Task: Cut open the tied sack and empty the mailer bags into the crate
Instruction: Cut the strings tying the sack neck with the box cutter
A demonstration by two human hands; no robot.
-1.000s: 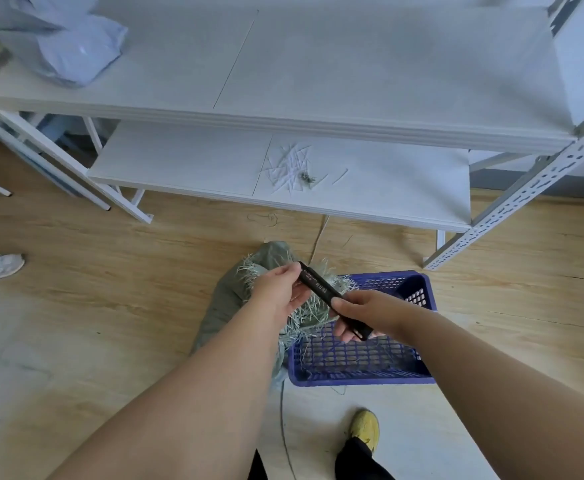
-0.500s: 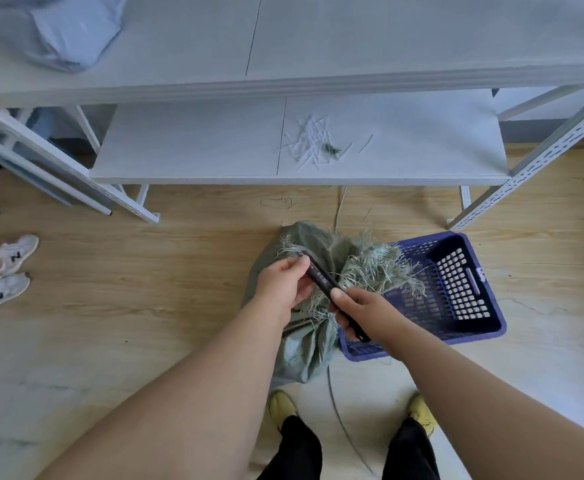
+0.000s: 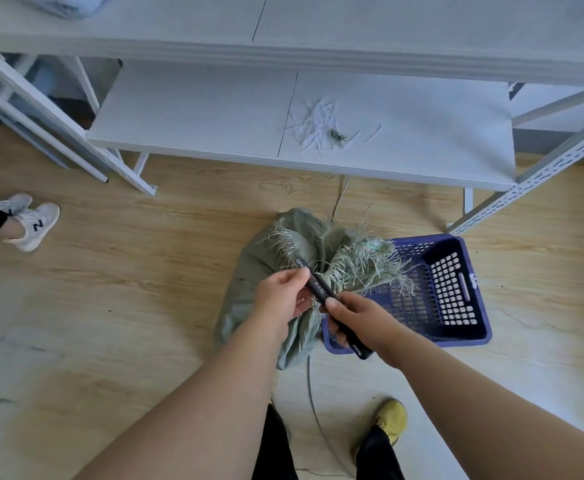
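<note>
The left hand and right hand are both clasped around a slim black utility knife, held over the frayed grey-green woven sack beside the blue perforated plastic crate.

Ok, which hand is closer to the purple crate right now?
Right. The right hand grips the black cutter over the purple crate near corner; the left hand is further left, above the sack.

The wooden floor carries the green sack, with the blue crate just beside it. White offcuts lie scattered on the low shelf.
</note>
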